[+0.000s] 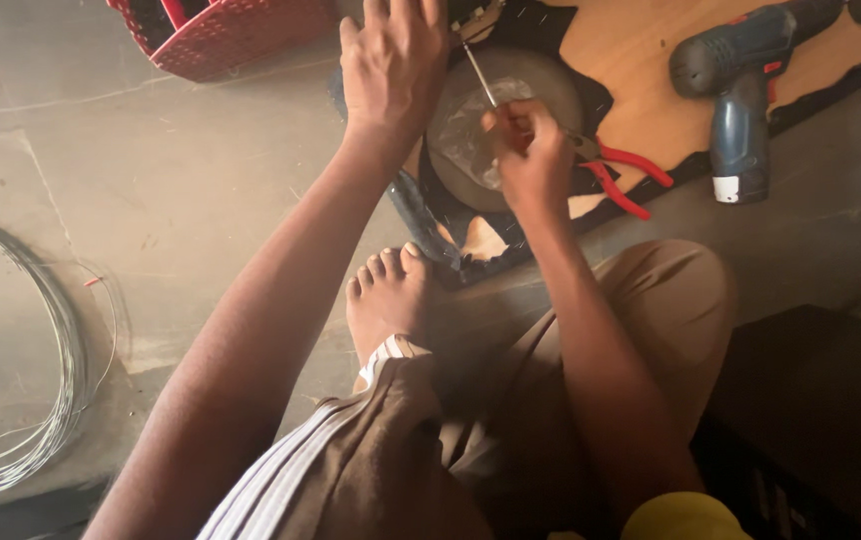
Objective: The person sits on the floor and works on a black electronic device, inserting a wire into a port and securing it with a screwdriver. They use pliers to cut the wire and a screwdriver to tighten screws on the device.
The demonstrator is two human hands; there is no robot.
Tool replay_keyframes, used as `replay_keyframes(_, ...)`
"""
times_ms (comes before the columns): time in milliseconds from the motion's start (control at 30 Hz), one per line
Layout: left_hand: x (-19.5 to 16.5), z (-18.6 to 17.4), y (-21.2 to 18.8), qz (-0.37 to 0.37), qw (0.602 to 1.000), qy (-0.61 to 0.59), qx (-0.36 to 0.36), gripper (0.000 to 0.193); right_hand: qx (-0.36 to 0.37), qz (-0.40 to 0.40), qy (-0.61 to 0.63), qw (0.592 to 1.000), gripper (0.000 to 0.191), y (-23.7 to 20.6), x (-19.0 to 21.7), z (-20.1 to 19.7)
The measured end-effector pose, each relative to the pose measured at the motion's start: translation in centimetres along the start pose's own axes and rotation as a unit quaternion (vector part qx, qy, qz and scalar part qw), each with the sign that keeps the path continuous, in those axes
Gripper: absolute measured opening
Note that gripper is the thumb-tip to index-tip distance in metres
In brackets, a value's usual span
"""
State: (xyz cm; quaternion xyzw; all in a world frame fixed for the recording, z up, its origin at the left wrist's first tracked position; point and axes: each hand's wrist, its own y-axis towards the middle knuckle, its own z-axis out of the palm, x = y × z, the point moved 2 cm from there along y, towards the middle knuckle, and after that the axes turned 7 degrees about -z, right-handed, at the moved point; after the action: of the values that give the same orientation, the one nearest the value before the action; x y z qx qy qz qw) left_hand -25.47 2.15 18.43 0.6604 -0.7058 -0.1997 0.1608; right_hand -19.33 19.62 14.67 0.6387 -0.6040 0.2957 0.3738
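Nearest the camera, the person sits on the concrete floor [201, 190] with knees bent, and 1 bare foot [388, 300] rests against the near edge of the dark board [471, 262], apparently to keep it from sliding. Just beyond the foot, the right hand [531, 155] is clenched around the handle of a screwdriver [479, 75], whose thin metal shaft slants up and away over a round dark disc [516, 85] with a pale crumpled plastic patch at its middle. The disc lies on the board, between the 2 hands. The left hand [391, 60] reaches past it with fingers spread and pressed flat at the disc's far left edge, holding nothing, seemingly steadying the work. Red-handled pliers [623, 172] lie touching the disc's right side, close to the right hand. Farther right, a blue cordless drill [741, 95] rests on the wooden panel [641, 60]. At far left lies a wire coil [46, 370]; a red basket [226, 35] sits at the top.
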Motion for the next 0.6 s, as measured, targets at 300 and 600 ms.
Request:
replay_keyframes(300,-0.18,0.16,-0.11,-0.002,0.999,0.003,-0.032,0.029,-0.012,-0.059,0.038,0.997,0.030,0.78,0.58,-0.37)
replay_keyframes(600,-0.07,0.25,-0.13,0.000,1.000,-0.008,0.011,0.034,0.039,0.060,0.046,0.996,0.024,0.63,0.39,-0.09)
